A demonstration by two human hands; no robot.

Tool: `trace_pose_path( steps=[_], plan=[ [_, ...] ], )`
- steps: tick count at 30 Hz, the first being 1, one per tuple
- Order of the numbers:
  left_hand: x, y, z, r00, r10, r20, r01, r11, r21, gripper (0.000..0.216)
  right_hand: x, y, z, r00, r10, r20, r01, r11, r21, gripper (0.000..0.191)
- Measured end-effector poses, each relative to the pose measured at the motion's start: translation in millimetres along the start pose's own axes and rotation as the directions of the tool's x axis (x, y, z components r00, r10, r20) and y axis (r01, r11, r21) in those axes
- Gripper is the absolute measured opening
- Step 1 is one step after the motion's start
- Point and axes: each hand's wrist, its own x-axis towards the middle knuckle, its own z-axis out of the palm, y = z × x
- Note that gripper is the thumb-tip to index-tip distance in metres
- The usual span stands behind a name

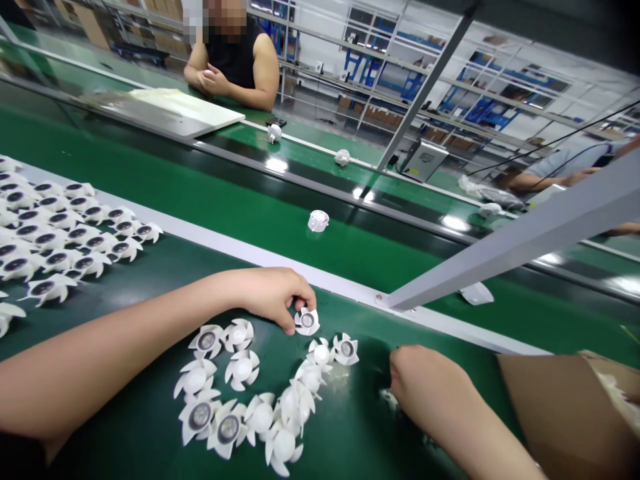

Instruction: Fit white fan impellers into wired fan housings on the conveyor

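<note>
My left hand [277,297] reaches over the green work surface, its thumb and fingers closed on the edge of a small white fan impeller [307,321] with a grey centre. Below that hand lies a loose curve of several more impellers, some showing a grey hub [229,428], others a smooth white cap [262,417]. One impeller [345,349] sits at the curve's right end, between my hands. My right hand [425,380] is curled closed low over the surface to the right. A blurred whitish bit [389,399] shows beneath it; the fingers' contents are hidden.
Rows of impellers [60,230] cover the left side. An open cardboard box [545,393] stands right. Beyond a pale rail [240,250], a green conveyor belt [240,203] carries a white round housing [319,221]. A slanted metal post [500,247] rises right. Co-workers sit across.
</note>
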Motion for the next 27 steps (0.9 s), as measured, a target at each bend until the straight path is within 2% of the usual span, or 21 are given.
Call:
trace_pose_path(
  steps=[10, 14, 19, 23, 27],
  plan=[
    [0.6, -0.8, -0.2, 1.000, 0.000, -0.002, 0.000, 1.000, -0.006, 0.042, -0.2, 6.4, -3.0, 0.999, -0.050, 0.011, 0.049, 0.999, 0.018, 0.028],
    [0.9, -2.5, 0.5, 1.000, 0.003, 0.000, -0.003, 1.000, -0.013, 0.041, -2.1, -3.1, -0.6, 1.000, 0.020, -0.012, -0.020, 1.000, 0.001, 0.029],
    [1.3, -3.6, 1.8, 1.000, 0.000, -0.002, 0.000, 1.000, -0.021, 0.040, -9.9, -23.6, -11.0, 0.989, 0.144, 0.033, -0.144, 0.990, 0.005, 0.036],
    [0.8, -4.5, 2.5, 1.000, 0.002, -0.010, -0.002, 1.000, -0.019, 0.040, -11.1, -32.0, -13.9, 0.987, 0.155, 0.046, -0.155, 0.988, -0.005, 0.034],
    [-0.1, -4.1, 2.9, 0.999, 0.030, -0.028, -0.031, 0.999, -0.008, 0.045, -7.1, -21.4, -7.7, 0.991, 0.135, -0.020, -0.135, 0.991, 0.021, 0.021]
  ],
)
